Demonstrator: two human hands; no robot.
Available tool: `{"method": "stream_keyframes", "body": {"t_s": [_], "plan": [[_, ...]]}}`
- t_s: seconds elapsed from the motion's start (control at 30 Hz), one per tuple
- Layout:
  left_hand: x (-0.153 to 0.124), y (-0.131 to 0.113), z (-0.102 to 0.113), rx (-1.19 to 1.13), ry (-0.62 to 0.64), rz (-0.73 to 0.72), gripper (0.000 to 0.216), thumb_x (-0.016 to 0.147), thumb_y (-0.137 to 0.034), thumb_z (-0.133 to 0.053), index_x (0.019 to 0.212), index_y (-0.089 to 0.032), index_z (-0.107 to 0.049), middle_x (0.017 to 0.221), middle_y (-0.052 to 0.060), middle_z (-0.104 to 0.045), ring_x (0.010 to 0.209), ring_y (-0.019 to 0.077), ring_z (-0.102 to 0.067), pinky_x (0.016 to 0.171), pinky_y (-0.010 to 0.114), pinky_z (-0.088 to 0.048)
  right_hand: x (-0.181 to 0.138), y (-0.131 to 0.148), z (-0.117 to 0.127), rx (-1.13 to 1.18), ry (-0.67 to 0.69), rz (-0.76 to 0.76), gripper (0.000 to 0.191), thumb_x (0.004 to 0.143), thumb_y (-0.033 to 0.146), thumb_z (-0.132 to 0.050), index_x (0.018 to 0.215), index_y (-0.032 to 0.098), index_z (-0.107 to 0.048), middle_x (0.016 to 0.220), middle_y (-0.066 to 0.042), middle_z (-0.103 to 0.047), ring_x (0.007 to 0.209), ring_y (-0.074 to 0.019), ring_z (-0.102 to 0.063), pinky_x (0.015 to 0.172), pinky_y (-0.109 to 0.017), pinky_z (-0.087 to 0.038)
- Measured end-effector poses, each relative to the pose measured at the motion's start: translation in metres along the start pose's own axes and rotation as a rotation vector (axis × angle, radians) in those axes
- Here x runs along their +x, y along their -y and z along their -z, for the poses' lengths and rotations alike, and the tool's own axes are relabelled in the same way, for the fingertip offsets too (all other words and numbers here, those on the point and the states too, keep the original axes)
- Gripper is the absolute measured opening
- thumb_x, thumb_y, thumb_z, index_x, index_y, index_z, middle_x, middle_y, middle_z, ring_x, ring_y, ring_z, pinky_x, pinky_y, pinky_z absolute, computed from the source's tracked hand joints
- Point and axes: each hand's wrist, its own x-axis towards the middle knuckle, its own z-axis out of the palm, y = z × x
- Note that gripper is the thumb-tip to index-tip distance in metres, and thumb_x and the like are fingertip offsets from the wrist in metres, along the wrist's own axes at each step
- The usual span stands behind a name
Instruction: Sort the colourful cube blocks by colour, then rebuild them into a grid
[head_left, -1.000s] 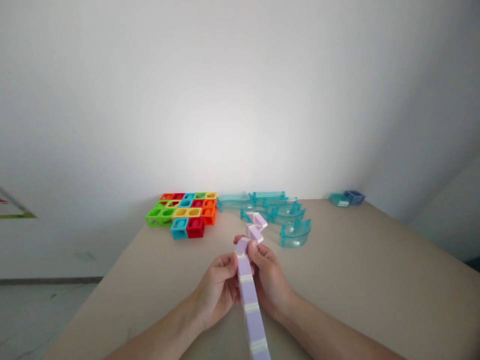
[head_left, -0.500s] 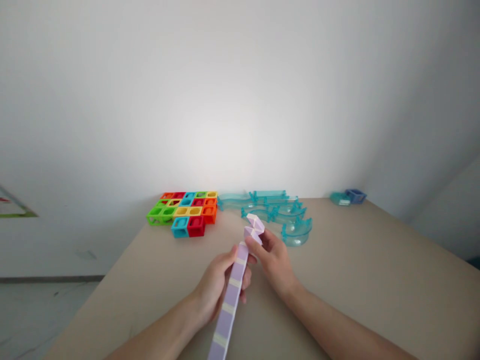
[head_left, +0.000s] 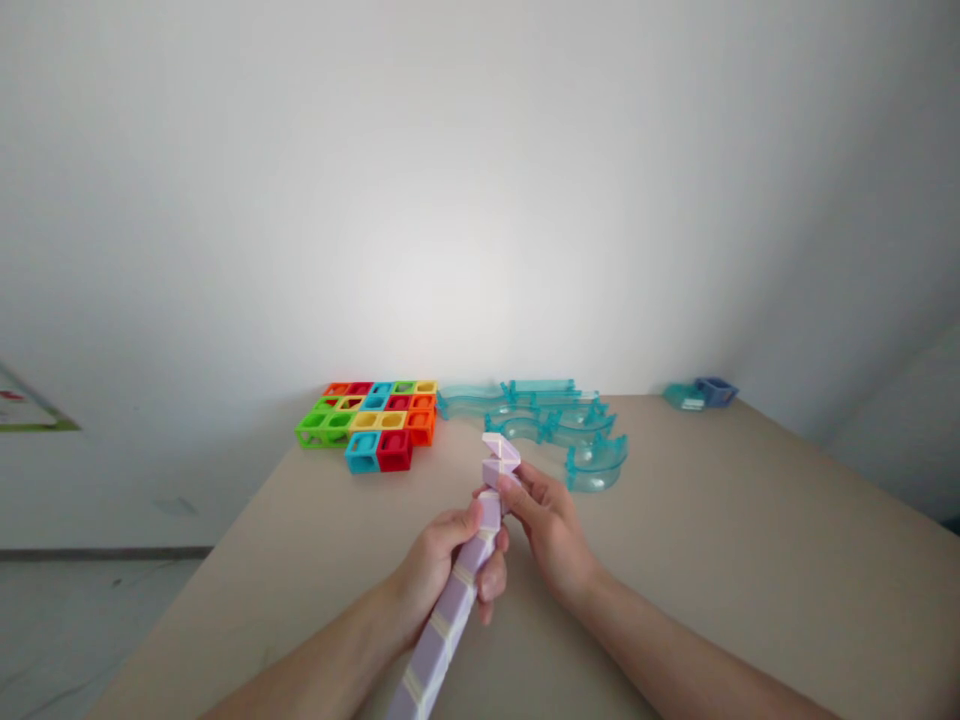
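Fingers (head_left: pixel 491 580) of your left hand (head_left: pixel 441 553) are wrapped around one jointed, snake-like chain (head_left: pixel 453 604) of lilac and white segments, probably plastic, just below its bent part. Your left thumb lies on the upper side of it, and the fingertips come out at the other side. Your right hand (head_left: pixel 553 522) holds the same chain closer to its far end (head_left: pixel 500 462), with the thumb and the first fingers pinched narrowly on a small segment. Your two hands are near each other. The chain is in the lower middle of the frame, running from the centre down to the bottom edge, over the beige bench (head_left: pixel 735 540).

As I judge it, only a small portion is shaped: the far end makes a short zigzag of angled segments, whereas the long part below your left hand is almost straight and appears not yet folded. The joint between your thumbs is partly covered, so I cannot tell if its turn is complete.

Left of the centre, hollow cubes (head_left: pixel 379 425) in many bright colours stand side by side in rows. Right of the centre lie transparent turquoise track pieces (head_left: pixel 551 427), and farther to the right one blue open box (head_left: pixel 718 392). Your hands touch none of these.
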Motion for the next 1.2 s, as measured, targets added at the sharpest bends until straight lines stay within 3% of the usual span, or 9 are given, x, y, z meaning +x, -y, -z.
{"method": "stream_keyframes", "body": {"t_s": [0.13, 0.27, 0.37, 0.6, 0.8, 0.97, 1.1, 1.2], "plan": [[0.002, -0.001, -0.008, 0.025, -0.132, 0.029, 0.048, 0.073, -0.062, -0.064, 0.077, -0.015, -0.056, 0.043, -0.004, -0.044, 0.038, 0.0091, -0.036, 0.033, 0.024, -0.045, 0.001, -0.003, 0.000, -0.104, -0.099, 0.011, 0.044, 0.076, 0.046, -0.071, 0.105, 0.014, -0.061, 0.072, -0.003, -0.068, 0.056, -0.0144, -0.057, 0.055, -0.025, -0.045], [0.004, -0.003, -0.014, 0.092, -0.296, 0.013, 0.052, 0.070, -0.068, -0.064, 0.077, -0.018, -0.052, 0.041, -0.007, -0.040, 0.036, 0.0080, -0.033, 0.032, 0.023, -0.043, -0.001, -0.003, -0.001, -0.320, -0.221, 0.040, 0.042, 0.077, 0.044, -0.069, 0.106, 0.015, -0.062, 0.069, -0.003, -0.068, 0.054, -0.0158, -0.059, 0.052, -0.025, -0.045], [0.004, -0.004, -0.014, 0.098, -0.259, 0.034, 0.049, 0.074, -0.067, -0.061, 0.083, -0.019, -0.052, 0.042, -0.009, -0.040, 0.035, 0.0079, -0.032, 0.031, 0.022, -0.043, -0.001, -0.001, 0.000, -0.368, -0.237, 0.041, 0.039, 0.076, 0.044, -0.070, 0.102, 0.015, -0.065, 0.077, -0.004, -0.069, 0.058, -0.0168, -0.060, 0.054, -0.027, -0.047], [0.000, -0.011, -0.009, 0.020, -0.140, 0.101, 0.043, 0.081, -0.062, -0.055, 0.079, -0.019, -0.051, 0.043, -0.008, -0.037, 0.036, 0.0078, -0.031, 0.031, 0.023, -0.046, 0.000, -0.001, 0.002, -0.139, -0.041, 0.079, 0.042, 0.080, 0.033, -0.070, 0.117, 0.016, -0.061, 0.078, 0.000, -0.065, 0.065, -0.0143, -0.056, 0.062, -0.027, -0.045], [-0.001, -0.012, -0.006, 0.007, -0.082, 0.131, 0.043, 0.083, -0.062, -0.053, 0.079, -0.020, -0.050, 0.043, -0.008, -0.039, 0.035, 0.0075, -0.031, 0.031, 0.024, -0.047, -0.001, -0.001, 0.006, -0.167, 0.022, 0.106, 0.039, 0.081, 0.035, -0.069, 0.116, 0.018, -0.062, 0.076, 0.000, -0.066, 0.065, -0.0158, -0.058, 0.065, -0.029, -0.045], [0.004, -0.002, -0.008, 0.148, -0.224, -0.022, 0.050, 0.079, -0.069, -0.054, 0.077, -0.019, -0.049, 0.039, -0.009, -0.040, 0.033, 0.0072, -0.033, 0.032, 0.027, -0.049, -0.003, 0.002, 0.004, -0.333, -0.061, 0.126, 0.037, 0.081, 0.039, -0.068, 0.111, 0.016, -0.064, 0.078, -0.003, -0.070, 0.070, -0.0198, -0.063, 0.068, -0.030, -0.047], [0.004, 0.003, -0.011, 0.307, -0.314, -0.076, 0.052, 0.079, -0.071, -0.051, 0.076, -0.019, -0.049, 0.037, -0.009, -0.039, 0.031, 0.0067, -0.031, 0.031, 0.025, -0.047, -0.001, 0.001, 0.002, -0.424, -0.151, -0.025, 0.039, 0.080, 0.046, -0.065, 0.105, 0.015, -0.065, 0.066, -0.003, -0.069, 0.063, -0.0201, -0.062, 0.059, -0.028, -0.044], [0.004, 0.004, -0.011, 0.369, -0.301, -0.099, 0.049, 0.081, -0.068, -0.052, 0.075, -0.019, -0.049, 0.037, -0.009, -0.040, 0.030, 0.0068, -0.032, 0.030, 0.025, -0.047, 0.003, 0.000, 0.002, -0.374, -0.229, -0.115, 0.038, 0.076, 0.050, -0.066, 0.088, 0.014, -0.066, 0.068, -0.004, -0.068, 0.062, -0.0194, -0.061, 0.058, -0.028, -0.044]]}}
